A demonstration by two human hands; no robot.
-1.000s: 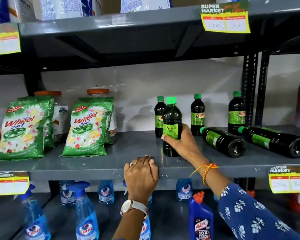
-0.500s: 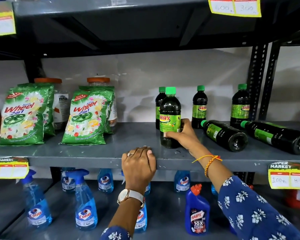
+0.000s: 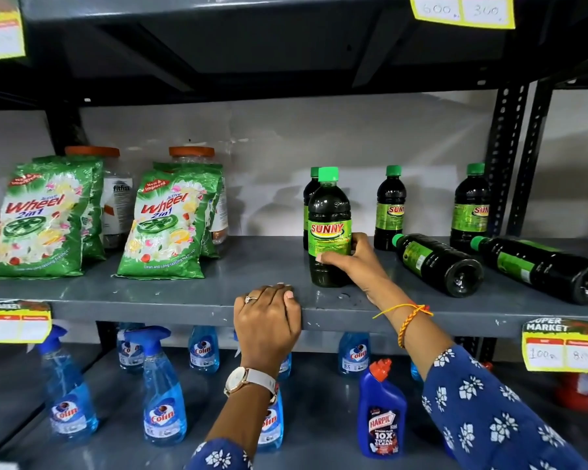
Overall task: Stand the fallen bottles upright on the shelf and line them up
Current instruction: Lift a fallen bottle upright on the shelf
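An upright dark bottle (image 3: 328, 212) with a green cap and a "SUNNY" label stands on the grey shelf (image 3: 190, 296), and my right hand (image 3: 352, 261) grips its lower half. Directly behind it another upright bottle (image 3: 309, 195) is mostly hidden. Two more bottles stand at the back: one in the middle (image 3: 390, 206) and one at the right (image 3: 470, 205). Two bottles lie on their sides, caps pointing back-left: the nearer one (image 3: 438, 262) and the far-right one (image 3: 540, 266). My left hand (image 3: 268, 320) rests over the shelf's front edge, holding no bottle.
Two green Wheel detergent bags (image 3: 39, 218) (image 3: 170, 222) lean against orange-lidded jars (image 3: 192, 154) on the shelf's left. Blue Colin spray bottles (image 3: 163, 395) and a Harpic bottle (image 3: 382, 412) fill the lower shelf. Yellow price tags (image 3: 564, 347) hang on the shelf edges.
My right hand has turned the held bottle so its label faces front, and the bottle now stands on the shelf. The view has dropped slightly. My left hand stays on the shelf edge.
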